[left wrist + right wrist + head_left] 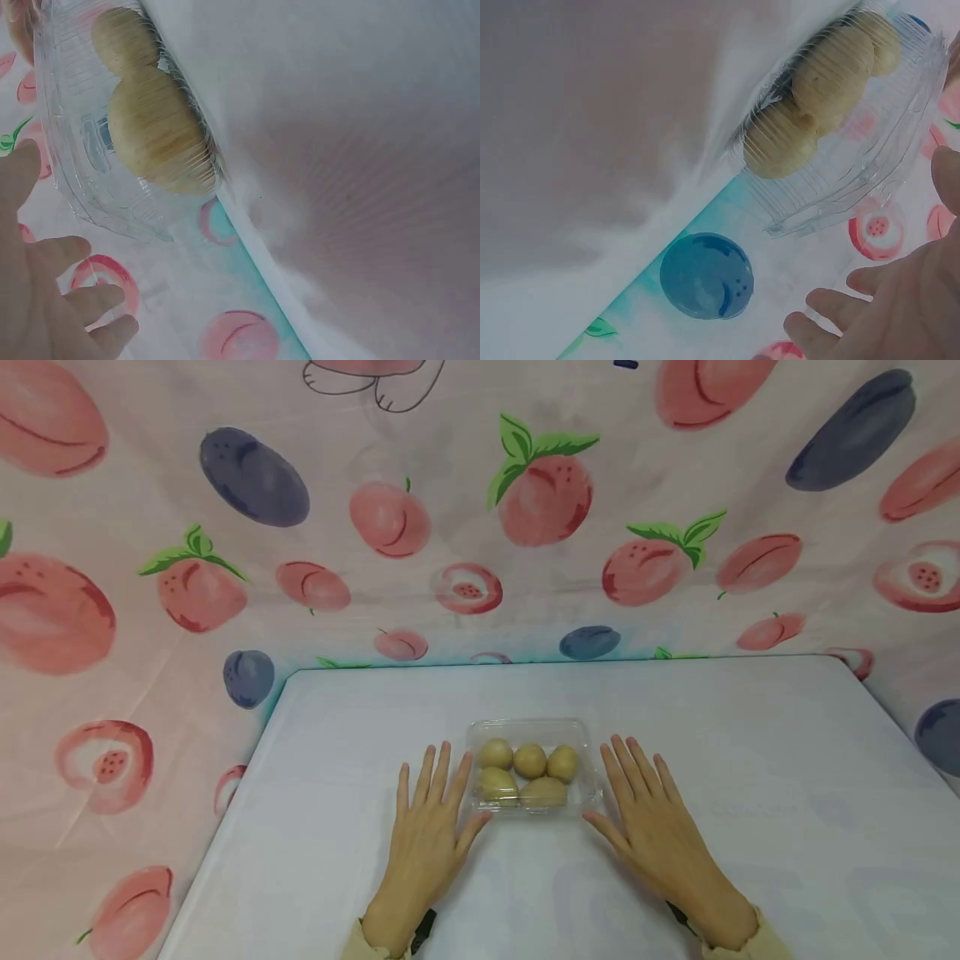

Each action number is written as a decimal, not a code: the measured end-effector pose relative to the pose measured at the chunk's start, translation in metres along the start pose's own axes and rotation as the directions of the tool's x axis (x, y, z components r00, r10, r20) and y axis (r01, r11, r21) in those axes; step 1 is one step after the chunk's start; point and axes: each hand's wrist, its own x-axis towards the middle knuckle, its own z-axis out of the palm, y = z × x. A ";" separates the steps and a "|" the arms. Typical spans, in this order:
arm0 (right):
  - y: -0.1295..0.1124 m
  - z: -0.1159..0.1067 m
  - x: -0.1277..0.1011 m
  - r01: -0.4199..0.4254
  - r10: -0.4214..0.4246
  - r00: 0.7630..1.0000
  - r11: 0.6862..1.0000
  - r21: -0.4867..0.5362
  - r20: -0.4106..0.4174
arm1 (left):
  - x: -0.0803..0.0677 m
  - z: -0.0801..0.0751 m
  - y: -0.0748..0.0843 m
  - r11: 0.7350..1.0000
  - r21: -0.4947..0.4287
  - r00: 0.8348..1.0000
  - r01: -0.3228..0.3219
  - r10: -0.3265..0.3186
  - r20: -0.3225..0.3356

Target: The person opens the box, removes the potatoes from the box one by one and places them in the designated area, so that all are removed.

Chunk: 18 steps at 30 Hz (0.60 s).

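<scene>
The left hand [427, 831] and the right hand [660, 831] lie flat with fingers spread on the white table [750, 735], flanking the clear plastic box [581, 735] of small yellowish potatoes [529, 760], apparently to frame it, gripping nothing.

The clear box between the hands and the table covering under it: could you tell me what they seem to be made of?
The clear box looks like thin glossy plastic: see-through, with ribbed walls. The table covering seems a smooth, matte white sheet, possibly plastic or cloth; its look leaves that open.
</scene>
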 end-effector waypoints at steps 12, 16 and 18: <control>-0.002 -0.002 0.012 0.043 -0.043 0.999 0.997 0.066 -0.010 | 0.009 -0.005 -0.001 0.984 -0.147 0.995 -0.098 0.092 -0.044; -0.002 -0.001 0.015 0.070 -0.068 0.997 0.994 0.078 -0.031 | 0.010 -0.002 -0.002 0.975 -0.185 0.991 -0.126 0.117 -0.059; -0.002 -0.001 0.016 0.092 -0.088 0.995 0.992 0.081 -0.055 | 0.011 -0.001 -0.003 0.972 -0.195 0.990 -0.134 0.126 -0.056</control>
